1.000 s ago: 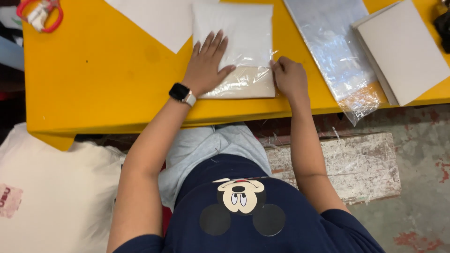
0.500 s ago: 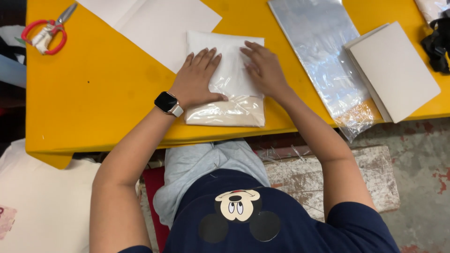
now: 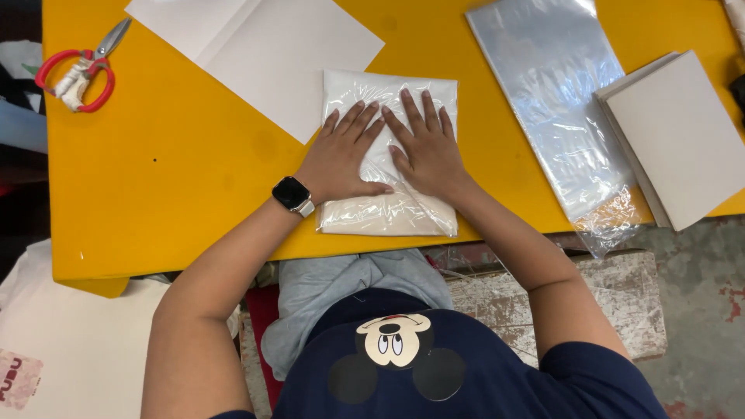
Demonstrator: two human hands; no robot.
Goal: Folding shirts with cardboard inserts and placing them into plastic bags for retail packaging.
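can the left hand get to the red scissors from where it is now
Probably yes: the left hand lies flat on the bagged white cloth, and only bare yellow table lies between it and the red scissors at the far left corner.

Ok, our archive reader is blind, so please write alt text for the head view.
Both hands, left hand and right hand, press flat on a bagged white folded cloth on a yellow table. Red scissors, white paper sheets, clear bags and grey boards lie around.

packet middle (image 3: 388,209) hidden under both hands, paper sheet (image 3: 295,46) cut off at top
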